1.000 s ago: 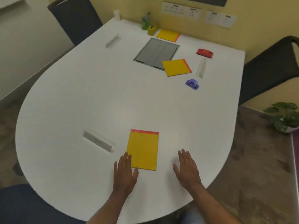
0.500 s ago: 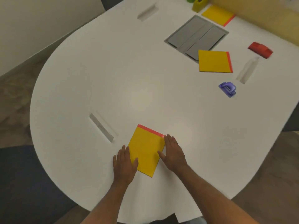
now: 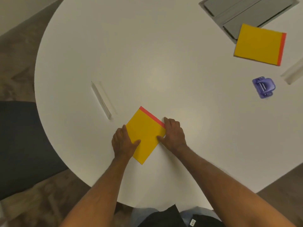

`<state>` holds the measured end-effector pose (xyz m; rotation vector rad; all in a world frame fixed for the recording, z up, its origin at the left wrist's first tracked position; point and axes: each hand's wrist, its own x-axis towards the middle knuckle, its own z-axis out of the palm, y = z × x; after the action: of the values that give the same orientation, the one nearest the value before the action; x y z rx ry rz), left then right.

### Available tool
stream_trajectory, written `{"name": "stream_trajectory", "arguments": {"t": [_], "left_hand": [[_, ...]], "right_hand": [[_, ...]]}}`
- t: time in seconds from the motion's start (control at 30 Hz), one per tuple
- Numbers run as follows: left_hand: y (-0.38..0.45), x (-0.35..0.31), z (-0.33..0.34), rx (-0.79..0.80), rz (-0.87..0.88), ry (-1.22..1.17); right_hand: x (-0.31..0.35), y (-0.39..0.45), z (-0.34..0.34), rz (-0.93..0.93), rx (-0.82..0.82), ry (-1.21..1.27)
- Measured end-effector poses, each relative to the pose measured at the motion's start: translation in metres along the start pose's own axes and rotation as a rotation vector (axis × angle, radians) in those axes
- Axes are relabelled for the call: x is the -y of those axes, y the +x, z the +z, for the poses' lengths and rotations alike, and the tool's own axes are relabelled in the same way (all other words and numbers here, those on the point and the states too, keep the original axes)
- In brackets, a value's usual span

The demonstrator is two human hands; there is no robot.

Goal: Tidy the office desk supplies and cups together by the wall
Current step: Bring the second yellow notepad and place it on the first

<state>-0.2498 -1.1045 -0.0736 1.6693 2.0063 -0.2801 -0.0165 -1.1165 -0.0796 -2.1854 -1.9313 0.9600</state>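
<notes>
A yellow notepad [image 3: 145, 133] with a red top strip lies tilted on the white table [image 3: 147, 63], close to its near edge. My left hand [image 3: 123, 143] grips the pad's left edge, thumb lying on top of the cover. My right hand [image 3: 173, 133] grips the right edge near the red strip, fingers curled at the corner and thumb on the cover. A second yellow notepad [image 3: 259, 45] lies at the far right, overlapping a grey hatch. A purple hole punch [image 3: 263, 87] sits at the right.
A clear acrylic name holder [image 3: 102, 100] stands just left of the held pad. Another clear holder [image 3: 293, 72] shows at the right edge. The grey cable hatch [image 3: 246, 10] is set into the table at the top right. A dark chair [image 3: 21, 145] stands at the left.
My head has tipped down and moved closer. Both hands went from lying flat near the pad to gripping its two side edges; the pad has turned clockwise.
</notes>
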Motion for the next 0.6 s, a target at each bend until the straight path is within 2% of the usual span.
{"name": "stream_trajectory", "arguments": {"t": [0.13, 0.43, 0.6], "left_hand": [[0.005, -0.009, -0.009, 0.022, -0.040, 0.029], [0.020, -0.015, -0.018, 0.081, -0.118, -0.055], [0.020, -0.014, -0.019, 0.060, -0.129, -0.047]], "right_hand": [[-0.001, 0.002, 0.005, -0.019, -0.010, -0.053], [0.019, 0.005, 0.005, 0.112, 0.000, 0.003], [0.027, 0.011, 0.004, 0.129, 0.017, -0.024]]}}
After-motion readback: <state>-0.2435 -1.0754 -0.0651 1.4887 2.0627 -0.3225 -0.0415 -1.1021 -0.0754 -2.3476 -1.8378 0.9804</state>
